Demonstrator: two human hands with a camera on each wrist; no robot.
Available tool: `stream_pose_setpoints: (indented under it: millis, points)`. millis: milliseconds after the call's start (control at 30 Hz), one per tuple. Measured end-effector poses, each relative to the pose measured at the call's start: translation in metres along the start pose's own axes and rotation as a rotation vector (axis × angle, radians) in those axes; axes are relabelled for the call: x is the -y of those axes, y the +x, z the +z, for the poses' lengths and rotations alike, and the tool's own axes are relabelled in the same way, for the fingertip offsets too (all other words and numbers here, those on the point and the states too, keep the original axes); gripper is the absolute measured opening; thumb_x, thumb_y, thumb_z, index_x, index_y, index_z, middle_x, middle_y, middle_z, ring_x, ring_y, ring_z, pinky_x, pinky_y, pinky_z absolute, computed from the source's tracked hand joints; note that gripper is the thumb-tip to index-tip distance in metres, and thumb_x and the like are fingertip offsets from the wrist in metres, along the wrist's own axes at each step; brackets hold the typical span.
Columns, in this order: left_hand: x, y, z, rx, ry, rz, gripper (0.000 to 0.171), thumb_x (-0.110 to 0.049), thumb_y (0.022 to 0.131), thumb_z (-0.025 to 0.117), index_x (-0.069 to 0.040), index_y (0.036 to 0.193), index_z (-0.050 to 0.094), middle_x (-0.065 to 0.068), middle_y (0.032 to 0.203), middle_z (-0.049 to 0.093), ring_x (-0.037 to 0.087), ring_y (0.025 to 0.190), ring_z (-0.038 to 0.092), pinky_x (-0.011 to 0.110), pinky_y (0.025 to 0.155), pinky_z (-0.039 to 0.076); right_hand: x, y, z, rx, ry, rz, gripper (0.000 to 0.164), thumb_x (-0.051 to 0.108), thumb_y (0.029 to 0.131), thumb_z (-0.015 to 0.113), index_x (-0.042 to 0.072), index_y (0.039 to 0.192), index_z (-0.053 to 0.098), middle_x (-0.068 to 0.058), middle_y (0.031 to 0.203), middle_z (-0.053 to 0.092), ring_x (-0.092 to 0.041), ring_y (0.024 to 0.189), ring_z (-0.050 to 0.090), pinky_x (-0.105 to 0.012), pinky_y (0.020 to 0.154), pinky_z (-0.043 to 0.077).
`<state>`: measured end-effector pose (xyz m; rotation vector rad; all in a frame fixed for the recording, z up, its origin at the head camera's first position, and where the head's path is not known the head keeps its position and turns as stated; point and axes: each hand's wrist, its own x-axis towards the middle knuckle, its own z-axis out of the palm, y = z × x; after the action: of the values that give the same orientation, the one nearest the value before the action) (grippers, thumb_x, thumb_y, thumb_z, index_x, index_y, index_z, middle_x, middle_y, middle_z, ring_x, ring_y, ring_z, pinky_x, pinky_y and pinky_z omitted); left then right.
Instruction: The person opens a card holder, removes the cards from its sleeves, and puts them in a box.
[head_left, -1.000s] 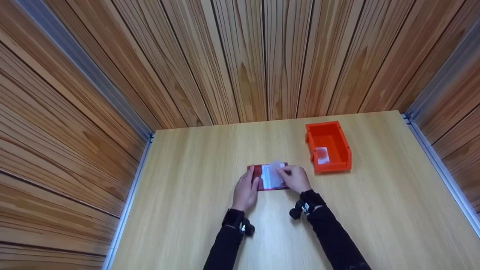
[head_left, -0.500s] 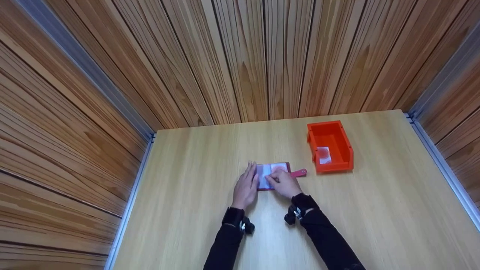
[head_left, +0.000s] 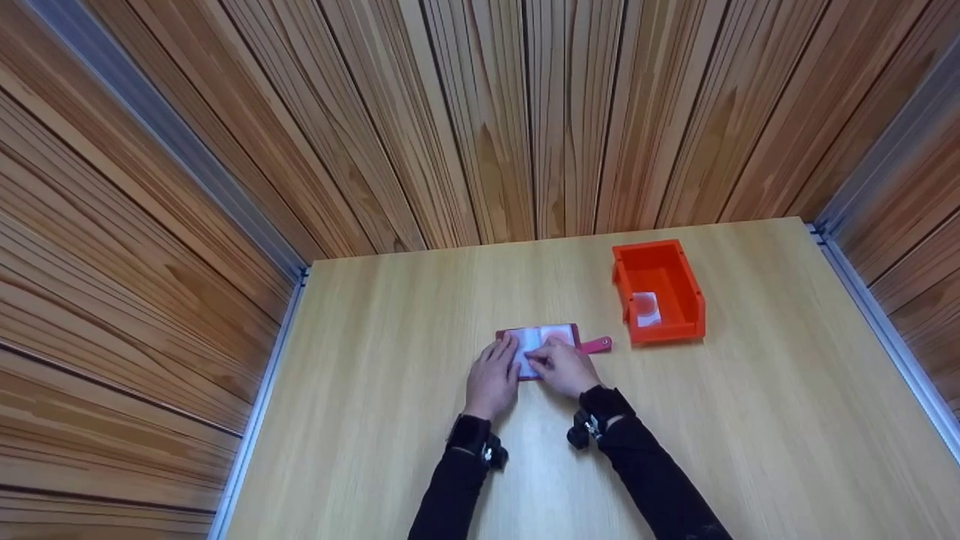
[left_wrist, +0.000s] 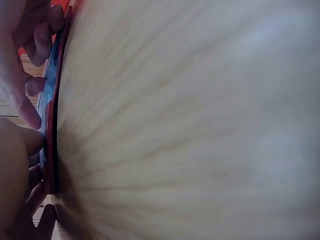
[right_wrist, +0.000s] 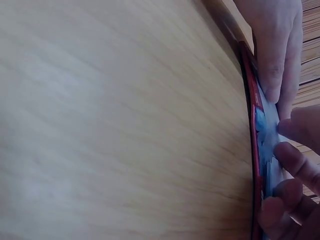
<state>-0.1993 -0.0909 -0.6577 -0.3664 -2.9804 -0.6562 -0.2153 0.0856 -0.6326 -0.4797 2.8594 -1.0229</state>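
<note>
Altogether, two bare hands work over one red-covered booklet [head_left: 532, 336], which lies spread wide on the pale wooden tabletop [head_left: 390, 375], near its middle. Two facing pages show, whitish and shiny; the right one bears one pinkish round print [head_left: 556, 332]. One pink strap [head_left: 596, 345] with a single round snap juts from the booklet's right edge.

The left hand [head_left: 493, 379] rests on the left part of the booklet, its four fingers straight and close together, its thumb set apart from them. The right hand [head_left: 566, 367] reaches across from the right, thumb and forefinger tips close together at the left page and the other fingers bent; I cannot tell whether those two tips pinch the film or merely press on it.

Beyond the right hand stands one orange bin [head_left: 667, 334], holding one white card [head_left: 646, 309] with a pinkish round mark, in its near left corner. Bin and strap stay just apart.

Each wrist wears one black band, two in all: the left band [head_left: 469, 435] and the right band [head_left: 606, 403]. Two black sleeves cover the forearms. Three wood-panelled walls enclose the table.
</note>
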Motion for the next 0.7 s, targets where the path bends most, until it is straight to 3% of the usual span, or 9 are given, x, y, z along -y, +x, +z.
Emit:
stream_pose_setpoints:
  millis: [200, 267, 367, 433, 533, 633, 700]
  points:
    - [0.0, 0.0, 0.001, -0.002, -0.005, -0.005, 0.047, -0.023, 0.105, 0.055, -0.009, 0.15, 0.055, 0.006, 0.157, 0.052, 0.029, 0.145, 0.048, 0.047, 0.117, 0.041, -0.005, -0.001, -0.009, 0.033, 0.015, 0.019, 0.036, 0.016, 0.093, 0.077, 0.011, 0.129, 0.074, -0.003, 0.099, 0.061, -0.016, 0.085, 0.057, -0.033, 0.076, 0.05]
    - [-0.001, 0.0, 0.001, 0.0, 0.002, -0.004, 0.047, -0.024, 0.106, 0.054, -0.009, 0.15, 0.054, 0.006, 0.157, 0.052, 0.029, 0.145, 0.048, 0.047, 0.117, 0.04, -0.009, -0.001, -0.015, 0.048, 0.007, 0.049, 0.044, 0.019, 0.094, 0.078, 0.012, 0.136, 0.069, -0.007, 0.113, 0.065, -0.021, 0.097, 0.063, -0.039, 0.088, 0.054]
    - [-0.001, -0.001, 0.0, 0.031, 0.003, -0.02, 0.048, -0.026, 0.107, 0.051, -0.012, 0.154, 0.05, 0.004, 0.161, 0.047, 0.027, 0.148, 0.044, 0.046, 0.119, 0.038, -0.021, -0.003, -0.023, 0.084, -0.056, 0.085, 0.057, 0.028, 0.093, 0.079, 0.015, 0.146, 0.061, -0.014, 0.136, 0.063, -0.03, 0.118, 0.064, -0.051, 0.104, 0.05]
    - [-0.002, -0.001, 0.0, 0.053, 0.0, -0.035, 0.049, -0.027, 0.109, 0.049, -0.014, 0.156, 0.048, 0.003, 0.164, 0.043, 0.026, 0.15, 0.041, 0.047, 0.121, 0.036, -0.029, -0.004, -0.028, 0.106, -0.112, 0.099, 0.065, 0.035, 0.092, 0.079, 0.017, 0.15, 0.057, -0.017, 0.141, 0.061, -0.033, 0.122, 0.063, -0.054, 0.107, 0.048]
    - [-0.003, -0.002, -0.001, 0.072, -0.011, -0.051, 0.05, -0.029, 0.109, 0.047, -0.015, 0.157, 0.045, 0.001, 0.165, 0.04, 0.025, 0.152, 0.039, 0.047, 0.122, 0.034, -0.041, -0.006, -0.036, 0.137, -0.165, 0.115, 0.073, 0.043, 0.09, 0.08, 0.02, 0.153, 0.052, -0.017, 0.122, 0.065, -0.032, 0.101, 0.062, -0.046, 0.091, 0.05]
    - [-0.003, -0.003, -0.002, 0.062, -0.014, -0.051, 0.049, -0.028, 0.109, 0.048, -0.014, 0.156, 0.047, 0.002, 0.165, 0.041, 0.025, 0.152, 0.039, 0.047, 0.122, 0.035, -0.051, -0.008, -0.043, 0.156, -0.169, 0.128, 0.079, 0.047, 0.088, 0.08, 0.021, 0.155, 0.049, -0.012, 0.096, 0.059, -0.027, 0.082, 0.051, -0.04, 0.075, 0.04]
    - [-0.004, -0.003, -0.002, 0.061, -0.015, -0.053, 0.049, -0.029, 0.109, 0.049, -0.015, 0.156, 0.047, 0.002, 0.165, 0.041, 0.025, 0.152, 0.039, 0.046, 0.122, 0.034, -0.056, -0.01, -0.046, 0.157, -0.159, 0.123, 0.081, 0.047, 0.087, 0.081, 0.02, 0.156, 0.048, -0.012, 0.098, 0.062, -0.025, 0.083, 0.051, -0.039, 0.076, 0.042]
